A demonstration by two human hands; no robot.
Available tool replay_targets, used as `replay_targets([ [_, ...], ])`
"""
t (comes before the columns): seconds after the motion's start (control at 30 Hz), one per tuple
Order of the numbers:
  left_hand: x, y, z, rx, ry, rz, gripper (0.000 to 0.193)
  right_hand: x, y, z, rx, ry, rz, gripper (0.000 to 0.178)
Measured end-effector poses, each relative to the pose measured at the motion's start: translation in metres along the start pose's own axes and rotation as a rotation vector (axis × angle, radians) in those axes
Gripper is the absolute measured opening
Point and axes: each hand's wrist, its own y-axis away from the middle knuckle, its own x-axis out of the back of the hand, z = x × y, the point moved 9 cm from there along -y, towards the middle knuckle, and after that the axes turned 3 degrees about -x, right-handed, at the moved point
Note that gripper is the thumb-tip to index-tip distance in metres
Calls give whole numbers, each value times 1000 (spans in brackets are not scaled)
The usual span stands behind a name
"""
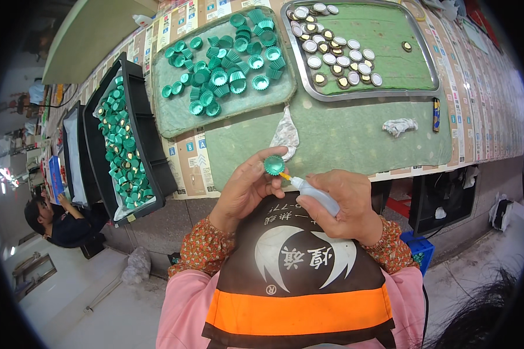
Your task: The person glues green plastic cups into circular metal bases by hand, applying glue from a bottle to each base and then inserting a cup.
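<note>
Between the fingertips of my left hand [247, 185] is a green fluted cup [274, 165], its hollow side turned up. My right hand [350, 200] is wrapped round a translucent squeeze bottle [318, 195] with a yellowish nozzle, whose tip points at the cup's lower rim. Whether the tip touches the cup I cannot tell. Beyond my hands lies a cloth-covered tray [167, 115] with many loose green cups. To its right, a metal tray [361, 96] lined with green cloth holds round pieces, some white-faced, others dark with a pale centre.
At left, a black crate [151, 125] is filled with green cups, several with pale centres. A crumpled cloth [399, 126] and a blue-yellow tube [436, 114] lie at right; a white rag [286, 135] is near my left hand. Another person [61, 218] sits at far left.
</note>
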Motion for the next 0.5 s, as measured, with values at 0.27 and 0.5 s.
replay_targets([
  [0.27, -3, 0, -1, 23, -7, -1, 67, -8, -1, -4, 13, 71, -50, 29],
  [0.5, -6, 1, -4, 37, -8, -5, 68, -9, -4, -6, -5, 70, -62, 25],
])
